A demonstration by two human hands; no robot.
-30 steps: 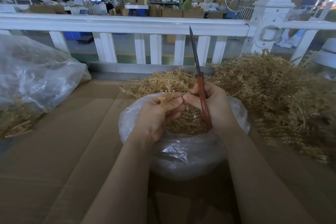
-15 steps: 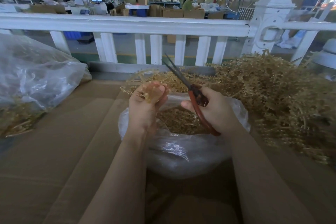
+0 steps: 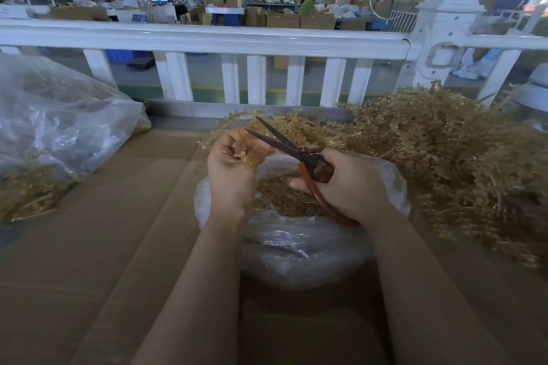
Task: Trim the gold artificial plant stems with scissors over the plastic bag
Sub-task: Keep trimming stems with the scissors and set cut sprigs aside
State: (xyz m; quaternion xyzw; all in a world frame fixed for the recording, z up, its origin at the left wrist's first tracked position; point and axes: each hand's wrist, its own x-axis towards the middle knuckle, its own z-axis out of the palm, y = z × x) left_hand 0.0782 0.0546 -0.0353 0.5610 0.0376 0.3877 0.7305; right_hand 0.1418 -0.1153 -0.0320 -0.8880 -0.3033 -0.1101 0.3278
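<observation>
My left hand (image 3: 232, 169) grips a gold plant stem (image 3: 234, 123) whose sprig arcs up and left over the fingers. My right hand (image 3: 347, 184) holds red-handled scissors (image 3: 299, 154). Their dark blades are spread open and point up-left, right beside the stem at my left fingertips. Both hands hover over an open clear plastic bag (image 3: 296, 243) that holds gold trimmings (image 3: 284, 195).
A big heap of gold plant stems (image 3: 444, 157) lies to the right on the brown cardboard surface (image 3: 103, 246). A second clear bag (image 3: 53, 127) with gold pieces sits at the left. A white railing (image 3: 207, 38) runs behind, with a workshop and people beyond.
The scissors swung from upright to pointing up-left and their blades opened. My left hand rose from the bag mouth with the stem and turned toward the blades.
</observation>
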